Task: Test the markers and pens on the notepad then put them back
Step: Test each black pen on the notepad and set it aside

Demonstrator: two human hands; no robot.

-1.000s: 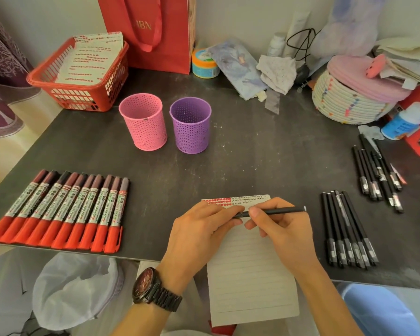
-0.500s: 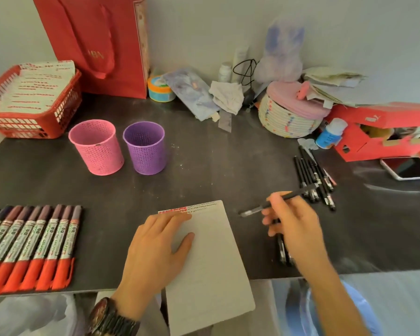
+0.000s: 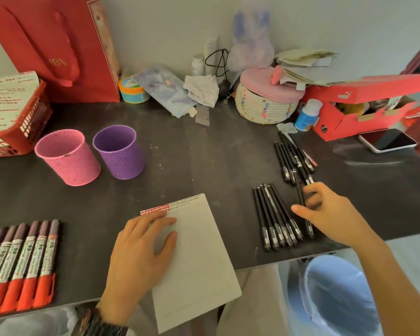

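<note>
A lined notepad lies at the table's front edge, overhanging it. My left hand rests flat on its upper left part, fingers spread. My right hand is at the right end of the near row of black pens, fingers closed around one black pen that lies low alongside the row. A second group of black pens lies farther back. Several red-capped markers lie side by side at the front left. A pink mesh cup and a purple mesh cup stand upright behind the notepad.
A red basket with paper and a red bag stand at the back left. A woven basket, a red shoebox and a phone crowd the back right. A blue bin sits below the table edge.
My right hand carried the black pen from above the notepad rightward and down to the near pen row. My left hand went from gripping the pen tip to lying flat on the notepad.
</note>
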